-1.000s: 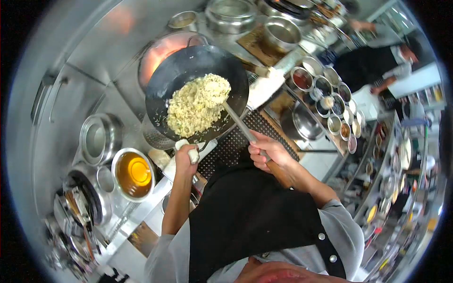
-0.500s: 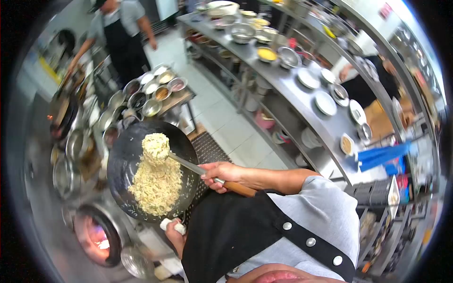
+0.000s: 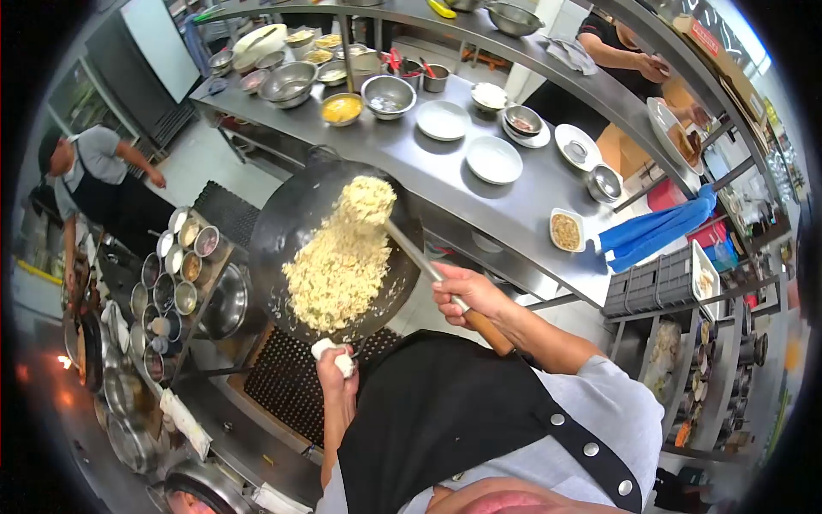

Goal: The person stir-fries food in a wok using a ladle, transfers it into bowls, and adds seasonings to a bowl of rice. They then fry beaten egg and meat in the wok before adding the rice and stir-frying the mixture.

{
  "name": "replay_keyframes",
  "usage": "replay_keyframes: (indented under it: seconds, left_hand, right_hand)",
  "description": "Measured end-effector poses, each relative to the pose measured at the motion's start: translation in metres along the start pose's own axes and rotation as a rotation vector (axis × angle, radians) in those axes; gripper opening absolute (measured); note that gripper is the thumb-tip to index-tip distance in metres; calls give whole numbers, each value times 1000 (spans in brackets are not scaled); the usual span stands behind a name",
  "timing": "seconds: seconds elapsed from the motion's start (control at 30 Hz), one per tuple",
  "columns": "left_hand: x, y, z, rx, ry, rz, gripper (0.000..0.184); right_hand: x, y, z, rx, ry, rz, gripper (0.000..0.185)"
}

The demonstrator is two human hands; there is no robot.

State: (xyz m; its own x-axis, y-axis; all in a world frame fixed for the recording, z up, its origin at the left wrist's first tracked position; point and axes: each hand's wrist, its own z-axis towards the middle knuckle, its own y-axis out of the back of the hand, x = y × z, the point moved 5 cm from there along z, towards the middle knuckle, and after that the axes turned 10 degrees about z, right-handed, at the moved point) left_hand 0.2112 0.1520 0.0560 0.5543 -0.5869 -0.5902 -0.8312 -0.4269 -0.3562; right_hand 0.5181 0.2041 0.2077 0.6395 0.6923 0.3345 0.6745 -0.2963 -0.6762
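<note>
- Rice (image 3: 336,274) is held in the wok (image 3: 276,218), gripped at its edge through cloth (image 3: 324,346) by the closed left hand (image 3: 336,373).
- The ladle (image 3: 411,251) is clasped in the right hand (image 3: 472,295).
- Floor (image 3: 203,165) is exposed along the bench's (image 3: 535,193) front edge.

In front of you, the steel tabletop (image 3: 529,208) bears plates (image 3: 494,161), bowls (image 3: 389,103) and a dish (image 3: 581,238); the floor (image 3: 231,163) carries black mats (image 3: 295,385)

Bright room light | sheen on steel table (image 3: 533,208) | fisheye bowing, black corners | left edge soft
</note>
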Motion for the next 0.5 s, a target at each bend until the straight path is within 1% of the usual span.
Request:
replay_keyframes:
  seconds: [0.07,0.13,0.17,0.2,0.27,0.3,0.37,0.4,0.47,0.5]
  left_hand:
    - [2,-41,25,27,46,33,13]
    - [0,-79,45,69,72,112,5]
    - [0,-95,54,72,65,162,3]
    - [0,-110,62,74,58,211,2]
    - [6,-126,79,114,71,198,2]
    - [8,-136,91,142,76,200,3]
    - [9,-153,102,182,87,191,4]
    - [13,-160,101,187,100,208,5]
    - [14,-157,114,192,112,222,6]
    - [16,-155,120,204,106,266,4]
  right_hand:
    - [30,19,-9,-25,42,57,74]
    - [61,33,-16,-16,160,137,74]
    - [73,43,-20,-69,196,187,73]
    - [83,56,-20,-64,235,219,72]
    - [99,68,-30,-203,348,255,68]
    - [110,74,-32,-214,358,252,68]
    - [136,89,-34,-164,422,261,65]
    - [145,98,-41,-175,434,253,65]
    - [160,119,-35,-342,512,140,61]
    - [172,131,-31,-380,544,11,66]
